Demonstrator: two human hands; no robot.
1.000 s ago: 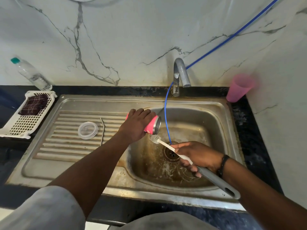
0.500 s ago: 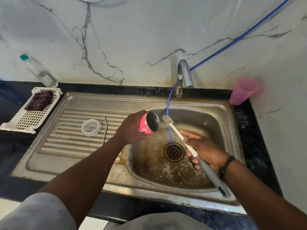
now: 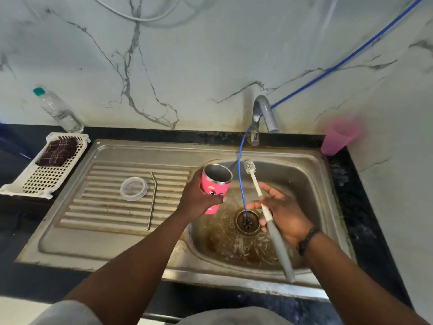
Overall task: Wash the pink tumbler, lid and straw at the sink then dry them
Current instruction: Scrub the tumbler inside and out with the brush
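Pink tumbler (image 3: 214, 190) gripped upright in left hand (image 3: 199, 199), over sink edge. Right hand (image 3: 281, 213) loosely holds brush (image 3: 264, 207), fingers splayed: brush may slip. Lid (image 3: 133, 188), straw (image 3: 152, 198) left of hand, unwashed.

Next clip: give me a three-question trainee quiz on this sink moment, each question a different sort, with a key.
1. True or false: the brush head is inside the pink tumbler.
2. Which hand holds the tumbler? A) left hand B) right hand
3. Fill in: the clear lid and metal straw lie on the sink's ______.

Key:
1. False; the brush head is beside the tumbler's open mouth, outside it.
2. A; its fingers are curled round the tumbler.
3. Drainboard.
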